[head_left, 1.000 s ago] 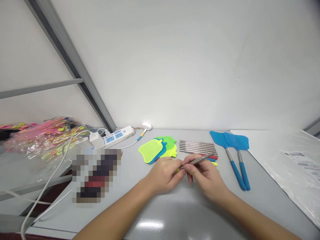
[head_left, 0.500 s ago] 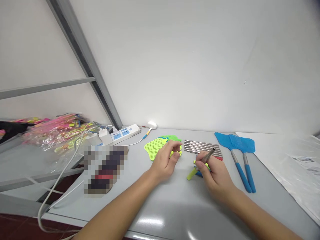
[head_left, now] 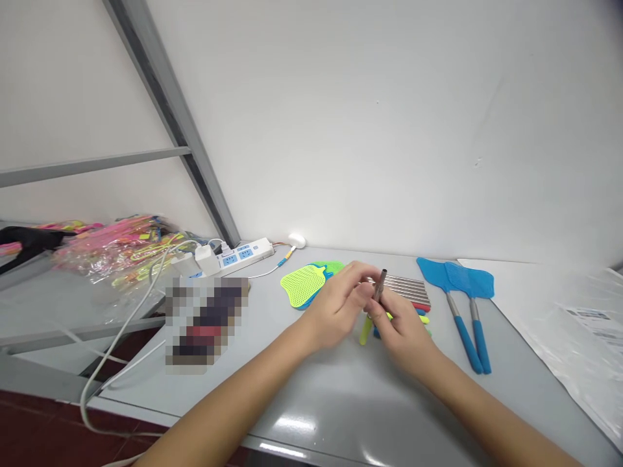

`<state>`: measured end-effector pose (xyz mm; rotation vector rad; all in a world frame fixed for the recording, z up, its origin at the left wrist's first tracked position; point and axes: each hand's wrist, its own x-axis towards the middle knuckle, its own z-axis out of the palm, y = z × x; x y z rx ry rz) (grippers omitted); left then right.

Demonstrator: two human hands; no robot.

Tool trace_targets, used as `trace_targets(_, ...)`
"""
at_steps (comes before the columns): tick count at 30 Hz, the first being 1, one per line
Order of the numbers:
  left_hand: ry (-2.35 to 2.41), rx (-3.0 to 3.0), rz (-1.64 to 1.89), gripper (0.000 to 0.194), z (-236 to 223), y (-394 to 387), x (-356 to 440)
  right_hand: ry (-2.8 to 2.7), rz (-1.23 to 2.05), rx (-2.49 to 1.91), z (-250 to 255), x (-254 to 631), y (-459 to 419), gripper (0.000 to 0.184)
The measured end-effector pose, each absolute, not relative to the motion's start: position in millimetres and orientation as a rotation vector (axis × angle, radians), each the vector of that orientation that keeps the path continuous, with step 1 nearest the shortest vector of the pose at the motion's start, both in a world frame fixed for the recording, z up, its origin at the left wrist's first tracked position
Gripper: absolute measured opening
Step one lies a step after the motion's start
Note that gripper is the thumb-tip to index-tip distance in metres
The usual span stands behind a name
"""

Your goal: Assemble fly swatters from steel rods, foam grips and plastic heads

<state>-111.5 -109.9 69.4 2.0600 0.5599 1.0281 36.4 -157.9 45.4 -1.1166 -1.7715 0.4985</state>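
Observation:
My right hand (head_left: 402, 327) grips a metal telescopic rod (head_left: 380, 286) with a yellow-green handle (head_left: 365, 329), holding it nearly upright above the grey table (head_left: 321, 395). My left hand (head_left: 338, 305) is closed beside it, its fingertips pinching at the rod's upper part. Just behind the hands lie a stack of neon mesh swatter heads (head_left: 305, 285) and a row of metal rods (head_left: 406, 288) with coloured handles.
Two assembled blue fly swatters (head_left: 462, 305) lie to the right. A white power strip (head_left: 238, 253) with plugs and cables sits at the back left, next to a plastic bag of pink and yellow swatters (head_left: 117, 250). White plastic packaging (head_left: 574, 324) covers the right side.
The rod has been tipped from lying across to nearly upright. My left hand came back from the mesh heads to the rod's upper end.

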Motion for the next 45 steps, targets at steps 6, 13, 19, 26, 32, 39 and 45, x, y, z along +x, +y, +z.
trace_targets(6,0.541,1.903,1.032,0.043,87,-125,-90,-1.81,0.506,-1.051,42,38,-156,0.022)
trace_targets(13,0.573,1.886,1.035,0.048,79,-133,-82,-1.805,0.542,-1.165,34,43,-157,0.033)
trace_targets(19,0.539,1.923,1.003,0.054,76,-130,-81,-1.816,0.584,-1.215,32,45,-159,0.037)
trace_targets(26,0.542,1.878,1.004,0.052,68,-129,-81,-1.818,0.586,-1.194,26,43,-158,0.037)
trace_targets(32,0.606,1.853,1.027,0.053,59,-129,-81,-1.799,0.645,-1.221,14,42,-157,0.038)
trace_targets(39,0.598,1.848,1.042,0.052,57,-135,-84,-1.78,0.672,-1.231,5,41,-159,0.038)
trace_targets(45,0.599,1.862,1.075,0.051,55,-139,-85,-1.755,0.695,-1.226,3,38,-161,0.038)
